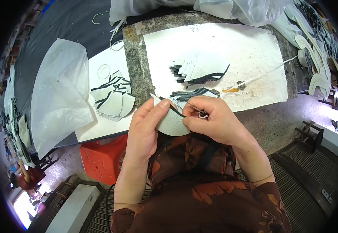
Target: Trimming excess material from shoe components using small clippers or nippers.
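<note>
My left hand [146,123] holds a white, fan-shaped material piece [172,126] with a black strip along its upper edge, the thumb lying on top. At the piece's right end, my right hand [217,118] is closed in a pinch on the black edge. A small dark, shiny object [203,114] shows among the right fingers; its kind is not clear. Just beyond my hands lies a bunch of black-edged pieces [194,94], partly hidden. Farther off, a fanned stack of similar white pieces [207,69] rests on a white sheet [250,42].
Left of the stone slab [136,58], more black-edged pieces [118,103] lie on a white board beside a translucent plastic bag [60,97]. A red stool [99,161] stands below. White tape [268,72] runs toward a roll [304,58] at right. Plastic sheeting [246,11] covers the far edge.
</note>
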Demonstrator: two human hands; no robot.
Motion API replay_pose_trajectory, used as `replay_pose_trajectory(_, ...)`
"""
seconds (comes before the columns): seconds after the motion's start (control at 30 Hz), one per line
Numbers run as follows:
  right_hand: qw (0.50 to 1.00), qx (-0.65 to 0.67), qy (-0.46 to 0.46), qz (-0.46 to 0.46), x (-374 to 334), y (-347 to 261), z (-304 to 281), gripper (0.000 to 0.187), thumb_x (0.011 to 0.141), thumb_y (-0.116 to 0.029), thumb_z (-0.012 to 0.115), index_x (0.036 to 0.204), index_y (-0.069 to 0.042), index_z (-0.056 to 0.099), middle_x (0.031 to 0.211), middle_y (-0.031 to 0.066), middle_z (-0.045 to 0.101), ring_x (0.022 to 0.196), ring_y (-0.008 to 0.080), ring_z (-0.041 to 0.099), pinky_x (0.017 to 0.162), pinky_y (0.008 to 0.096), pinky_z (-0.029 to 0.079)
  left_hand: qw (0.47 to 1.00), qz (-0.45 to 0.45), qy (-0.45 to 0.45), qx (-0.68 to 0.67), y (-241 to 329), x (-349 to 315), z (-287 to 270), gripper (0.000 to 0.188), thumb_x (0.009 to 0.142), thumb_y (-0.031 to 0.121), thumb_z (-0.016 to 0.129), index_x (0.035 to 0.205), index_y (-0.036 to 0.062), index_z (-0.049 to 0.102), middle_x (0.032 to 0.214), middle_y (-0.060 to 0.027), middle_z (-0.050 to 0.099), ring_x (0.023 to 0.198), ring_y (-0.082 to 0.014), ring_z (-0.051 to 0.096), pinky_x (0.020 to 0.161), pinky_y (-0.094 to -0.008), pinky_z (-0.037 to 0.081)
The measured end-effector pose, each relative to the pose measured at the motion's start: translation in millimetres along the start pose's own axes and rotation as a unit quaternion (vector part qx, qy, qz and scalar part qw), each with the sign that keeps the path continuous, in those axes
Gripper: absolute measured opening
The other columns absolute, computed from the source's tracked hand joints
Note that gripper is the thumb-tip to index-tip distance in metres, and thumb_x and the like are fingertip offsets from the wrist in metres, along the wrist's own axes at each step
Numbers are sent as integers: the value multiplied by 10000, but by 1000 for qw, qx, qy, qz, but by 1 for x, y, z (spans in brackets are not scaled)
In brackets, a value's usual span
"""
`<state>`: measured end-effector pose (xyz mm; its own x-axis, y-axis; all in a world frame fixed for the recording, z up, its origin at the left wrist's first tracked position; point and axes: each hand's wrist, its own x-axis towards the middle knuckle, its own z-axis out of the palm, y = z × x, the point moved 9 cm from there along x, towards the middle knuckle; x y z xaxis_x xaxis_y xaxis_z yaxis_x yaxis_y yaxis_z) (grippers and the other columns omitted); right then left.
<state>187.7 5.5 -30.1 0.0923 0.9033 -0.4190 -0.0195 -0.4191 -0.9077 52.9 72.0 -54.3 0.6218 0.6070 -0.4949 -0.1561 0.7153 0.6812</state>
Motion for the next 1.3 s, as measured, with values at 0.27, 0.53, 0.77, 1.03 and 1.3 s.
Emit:
replay_pose_trajectory(0.27, 997, 61, -2, 46, 0, 7, -6, 87, 897, -106, 714, 904, -25, 687, 783, -48, 581, 738, 35, 506, 678, 226, 424, 999, -2, 18, 47, -2, -4, -4, 176, 1023, 127, 623, 1108, -12, 688, 1065, -89, 731, 975, -145, 683, 889, -300, 530)
replay_pose_trajectory(0.53, 997, -8, 72, -18, -4, -4, -32, 91, 889, -71, 736, 947, -5, 714, 797, -40, 610, 750, 37, 534, 672, 228, 437, 995, -65, -42, 56, -2, -8, -1, 165, 969, 26, 639, 1120, -20, 689, 970, -55, 724, 864, -102, 665, 796, -244, 525)
replay_pose_trajectory(0.77, 984, -100, 82, -123, -8, -16, -35, 129, 864, -68, 753, 980, -18, 729, 832, -2, 631, 738, 67, 550, 666, 234, 437, 969, -87, -47, 225, 7, -6, 8, 123, 951, 44, 709, 1048, -31, 707, 873, -15, 722, 769, -55, 620, 719, -216, 487)
replay_pose_trajectory(1.03, 960, -136, 167, -182, -19, -18, -45, 194, 825, -18, 817, 1010, -57, 773, 832, 21, 646, 706, 105, 594, 635, 247, 468, 963, -45, -8, 265, 3, -5, 7, 111, 974, 83, 717, 1034, -11, 719, 796, 16, 692, 734, -30, 591, 673, -196, 462)
replay_pose_trajectory(1.3, 905, -241, 236, -259, -27, -27, -45, 210, 798, -13, 827, 993, -75, 778, 788, 34, 653, 681, 137, 617, 610, 271, 487, 970, -47, -9, 237, -2, -8, 18, 138, 1006, 124, 700, 1077, 6, 699, 885, -2, 709, 792, -48, 643, 718, -227, 559)
